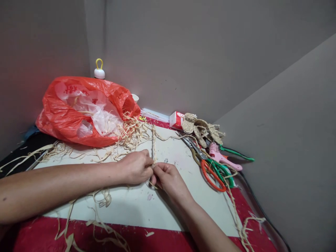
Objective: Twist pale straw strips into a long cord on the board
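My left hand (138, 167) comes in from the left, its fingers curled closed at the lower end of a narrow straw braid (154, 143). Close against it, my right hand (168, 177) pinches the same end between thumb and fingers. From the fingertips the braid runs away from me over the white board (131, 206), beside what looks like a thin grey rod. A short loop of strand pokes out below the fingers. The exact spot where the fingertips meet is partly hidden.
A red plastic bag (105, 137) spills loose straw strands (133, 131) at the back left. Scissors with orange handles (214, 178), green-handled scissors (222, 171), a pink glue gun (223, 159) and woven straw pieces (202, 129) lie at right. Grey walls enclose the table.
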Action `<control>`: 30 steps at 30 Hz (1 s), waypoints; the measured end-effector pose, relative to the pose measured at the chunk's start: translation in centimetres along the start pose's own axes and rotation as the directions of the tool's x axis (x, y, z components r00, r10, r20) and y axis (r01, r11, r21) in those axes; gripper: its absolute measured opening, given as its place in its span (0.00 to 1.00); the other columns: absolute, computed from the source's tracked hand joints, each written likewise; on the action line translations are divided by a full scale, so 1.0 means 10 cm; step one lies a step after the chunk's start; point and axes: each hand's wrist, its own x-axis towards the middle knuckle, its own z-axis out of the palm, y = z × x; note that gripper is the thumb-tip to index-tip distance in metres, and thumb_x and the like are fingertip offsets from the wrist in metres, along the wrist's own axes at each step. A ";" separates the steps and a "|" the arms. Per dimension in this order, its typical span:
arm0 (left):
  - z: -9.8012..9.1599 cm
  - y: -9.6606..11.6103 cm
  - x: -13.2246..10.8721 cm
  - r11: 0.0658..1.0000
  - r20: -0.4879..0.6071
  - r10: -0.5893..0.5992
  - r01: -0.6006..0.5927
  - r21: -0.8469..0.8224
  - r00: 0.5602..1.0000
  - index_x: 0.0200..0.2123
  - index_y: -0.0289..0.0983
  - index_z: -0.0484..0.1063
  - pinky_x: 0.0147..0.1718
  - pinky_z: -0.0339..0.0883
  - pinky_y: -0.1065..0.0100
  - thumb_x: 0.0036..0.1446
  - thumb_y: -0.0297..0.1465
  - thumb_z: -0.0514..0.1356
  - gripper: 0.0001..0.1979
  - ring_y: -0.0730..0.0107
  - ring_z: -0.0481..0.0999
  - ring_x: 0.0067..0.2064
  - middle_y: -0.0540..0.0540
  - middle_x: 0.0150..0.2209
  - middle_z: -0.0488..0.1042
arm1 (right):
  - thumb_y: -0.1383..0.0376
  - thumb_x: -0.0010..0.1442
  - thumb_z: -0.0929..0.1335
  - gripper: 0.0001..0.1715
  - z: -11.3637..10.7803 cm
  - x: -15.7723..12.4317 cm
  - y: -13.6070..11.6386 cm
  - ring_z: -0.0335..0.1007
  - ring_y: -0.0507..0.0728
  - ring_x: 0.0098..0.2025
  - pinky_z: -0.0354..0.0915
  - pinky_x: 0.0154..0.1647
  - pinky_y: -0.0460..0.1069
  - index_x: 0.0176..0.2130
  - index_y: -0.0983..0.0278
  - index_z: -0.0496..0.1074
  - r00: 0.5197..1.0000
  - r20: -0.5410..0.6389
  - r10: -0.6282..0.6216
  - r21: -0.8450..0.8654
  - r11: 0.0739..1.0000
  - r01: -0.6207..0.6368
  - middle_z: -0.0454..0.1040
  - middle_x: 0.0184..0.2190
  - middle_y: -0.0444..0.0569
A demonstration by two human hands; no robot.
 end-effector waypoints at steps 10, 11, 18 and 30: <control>0.05 -0.03 0.07 0.991 0.068 0.036 -0.027 -0.132 0.997 0.27 0.34 0.71 0.31 0.59 0.73 0.54 0.25 0.49 0.11 0.72 0.68 0.29 0.47 0.26 0.72 | 0.57 0.58 0.62 0.20 -0.11 0.00 -0.04 0.51 0.48 0.13 0.49 0.17 0.44 0.19 0.64 0.65 0.999 0.041 -0.012 -0.053 0.998 0.014 0.61 0.09 0.40; 0.05 -0.02 0.07 0.988 0.057 0.030 -0.021 -0.155 0.998 0.27 0.34 0.71 0.31 0.59 0.73 0.53 0.25 0.49 0.12 0.73 0.68 0.29 0.47 0.26 0.73 | 0.57 0.58 0.62 0.19 -0.12 0.00 -0.06 0.53 0.48 0.14 0.51 0.18 0.44 0.20 0.64 0.65 0.999 0.044 -0.025 -0.061 0.998 0.028 0.62 0.09 0.40; 0.02 0.07 0.03 0.981 0.077 -0.060 0.073 -0.178 0.995 0.27 0.34 0.72 0.27 0.57 0.74 0.52 0.25 0.50 0.11 0.74 0.67 0.25 0.49 0.24 0.73 | 0.60 0.57 0.61 0.21 -0.11 -0.01 -0.11 0.55 0.49 0.13 0.52 0.17 0.44 0.16 0.62 0.60 0.999 0.038 -0.029 -0.138 0.990 0.034 0.61 0.08 0.40; 0.08 0.03 0.07 0.783 0.101 -0.131 0.165 -0.600 0.986 0.29 0.31 0.75 0.28 0.58 0.73 0.54 0.28 0.50 0.14 0.74 0.66 0.26 0.50 0.23 0.71 | 0.58 0.60 0.60 0.25 -0.29 -0.12 -0.39 0.55 0.48 0.15 0.52 0.19 0.45 0.16 0.64 0.64 0.988 0.156 0.004 -0.312 0.949 0.045 0.65 0.11 0.43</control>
